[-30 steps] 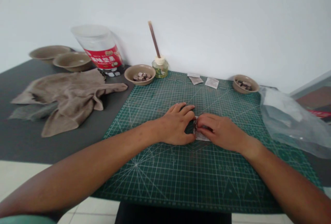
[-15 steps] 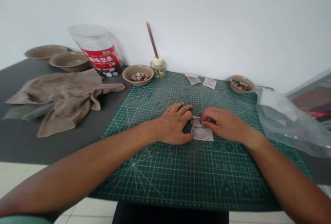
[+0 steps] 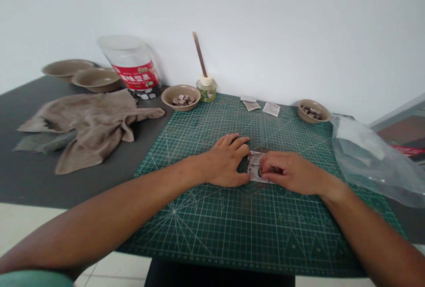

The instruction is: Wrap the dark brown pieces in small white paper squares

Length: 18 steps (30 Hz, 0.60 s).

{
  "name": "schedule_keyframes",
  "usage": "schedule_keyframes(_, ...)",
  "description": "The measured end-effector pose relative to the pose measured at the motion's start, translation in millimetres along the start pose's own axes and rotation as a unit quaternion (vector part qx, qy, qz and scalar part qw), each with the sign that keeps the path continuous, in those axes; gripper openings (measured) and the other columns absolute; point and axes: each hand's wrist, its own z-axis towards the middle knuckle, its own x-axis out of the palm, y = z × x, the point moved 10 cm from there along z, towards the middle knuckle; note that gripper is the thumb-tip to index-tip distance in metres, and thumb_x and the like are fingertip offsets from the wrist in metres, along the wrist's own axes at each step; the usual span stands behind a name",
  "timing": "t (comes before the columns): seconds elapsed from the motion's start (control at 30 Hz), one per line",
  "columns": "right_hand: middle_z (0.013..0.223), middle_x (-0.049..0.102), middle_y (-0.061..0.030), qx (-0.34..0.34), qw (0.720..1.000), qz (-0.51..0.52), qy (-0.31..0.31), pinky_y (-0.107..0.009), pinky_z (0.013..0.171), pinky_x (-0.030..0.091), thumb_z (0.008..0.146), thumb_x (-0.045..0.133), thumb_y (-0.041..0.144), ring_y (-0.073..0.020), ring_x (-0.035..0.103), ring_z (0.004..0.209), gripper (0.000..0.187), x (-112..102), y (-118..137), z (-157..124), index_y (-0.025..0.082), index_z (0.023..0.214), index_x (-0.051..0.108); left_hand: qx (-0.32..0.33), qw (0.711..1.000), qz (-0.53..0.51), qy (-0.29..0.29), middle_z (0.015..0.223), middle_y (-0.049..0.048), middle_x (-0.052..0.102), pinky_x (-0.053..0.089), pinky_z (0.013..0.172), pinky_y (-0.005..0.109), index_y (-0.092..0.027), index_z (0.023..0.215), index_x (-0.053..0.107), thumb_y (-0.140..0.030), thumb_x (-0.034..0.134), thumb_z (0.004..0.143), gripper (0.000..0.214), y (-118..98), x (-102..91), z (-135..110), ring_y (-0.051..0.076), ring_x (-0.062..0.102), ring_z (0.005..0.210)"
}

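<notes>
A small whitish square of paper with dark smudges point(image 3: 254, 166) lies flat on the green cutting mat point(image 3: 212, 220). My left hand point(image 3: 227, 161) rests on the mat with its fingers spread, thumb and forefinger at the paper's left edge. Over the right part of the paper, my right hand point(image 3: 285, 170) is closed in a pinch. A small dark piece shows at its fingertips, too hidden to name. The right fingers cover part of the paper.
Bowls of small pieces stand at the back, one left point(image 3: 181, 98) and one right point(image 3: 313, 111). Near the wall are a reed diffuser point(image 3: 206, 89), paper squares point(image 3: 271, 109) and a red-labelled jar point(image 3: 136, 72). A brown cloth point(image 3: 96, 121) lies left, a plastic bag point(image 3: 365, 158) right.
My right hand has moved down over the paper, from its upper right part towards its lower edge. My left hand stays at the paper's left edge. The whole view has shifted slightly.
</notes>
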Motion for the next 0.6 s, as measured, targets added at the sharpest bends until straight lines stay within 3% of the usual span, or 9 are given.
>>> schedule_keyframes(0.07, 0.097, 0.067, -0.0020, -0.003, 1.000, -0.004, -0.023, -0.030, 0.080, 0.048, 0.098, 0.055, 0.025, -0.0166, 0.063, 0.089, 0.011, 0.5, 2.4, 3.1, 0.022, 0.091, 0.062, 0.002, 1.000, 0.002, -0.006, 0.161, 0.0136, 0.031, 0.020, 0.121, 0.055, -0.018, 0.132, 0.051, -0.057, 0.059, 0.086, 0.061, 0.0, -0.3, 0.2, 0.039, 0.020, 0.150)
schedule_keyframes(0.2, 0.104, 0.066, -0.0050, 0.065, 0.991, -0.065, -0.097, -0.033, 0.083, 0.047, 0.098, 0.054, 0.025, -0.0194, 0.062, 0.093, 0.010, -16.6, -15.7, 8.9, 0.022, 0.096, 0.063, 0.000, 1.000, 0.005, -0.008, 0.161, 0.0146, 0.030, 0.019, 0.121, 0.055, -0.018, 0.132, 0.051, -0.056, 0.060, 0.085, 0.061, 1.8, 0.6, 0.4, 0.039, 0.019, 0.150)
schedule_keyframes(0.3, 0.094, 0.067, -0.0033, 0.061, 0.996, -0.048, -0.049, -0.033, 0.078, 0.046, 0.095, 0.057, 0.024, -0.0185, 0.062, 0.086, 0.008, -19.0, -18.4, 4.6, 0.022, 0.092, 0.064, -0.004, 1.000, -0.001, -0.002, 0.161, 0.0134, 0.030, 0.020, 0.121, 0.055, -0.020, 0.132, 0.050, -0.056, 0.060, 0.085, 0.061, 2.2, 0.7, 0.2, 0.039, 0.019, 0.151)
schedule_keyframes(0.43, 0.090, 0.067, -0.0004, 0.006, 1.000, 0.009, 0.017, -0.029, 0.073, 0.046, 0.095, 0.058, 0.023, -0.0158, 0.062, 0.081, 0.008, -3.6, 4.3, -2.8, 0.022, 0.088, 0.063, 0.001, 1.000, -0.001, 0.004, 0.161, 0.0130, 0.030, 0.020, 0.120, 0.055, -0.020, 0.132, 0.050, -0.059, 0.059, 0.085, 0.062, 0.4, 0.6, 0.1, 0.039, 0.019, 0.151)
schedule_keyframes(0.53, 0.095, 0.067, -0.0013, -0.012, 1.000, 0.009, -0.015, -0.030, 0.079, 0.047, 0.098, 0.055, 0.024, -0.0166, 0.063, 0.088, 0.009, 1.4, 13.4, 4.9, 0.022, 0.091, 0.062, 0.001, 1.000, 0.004, 0.001, 0.162, 0.0135, 0.029, 0.020, 0.121, 0.055, -0.019, 0.134, 0.049, -0.058, 0.058, 0.085, 0.064, 0.2, 0.4, 0.2, 0.039, 0.018, 0.151)
schedule_keyframes(0.6, 0.101, 0.067, -0.0034, 0.014, 0.998, -0.028, -0.054, -0.032, 0.082, 0.047, 0.099, 0.053, 0.024, -0.0185, 0.063, 0.094, 0.010, -4.6, 3.5, 11.2, 0.022, 0.094, 0.062, -0.002, 1.000, 0.005, 0.003, 0.162, 0.0139, 0.029, 0.020, 0.121, 0.054, -0.018, 0.133, 0.050, -0.056, 0.058, 0.086, 0.061, 1.0, 0.9, 0.5, 0.040, 0.018, 0.151)
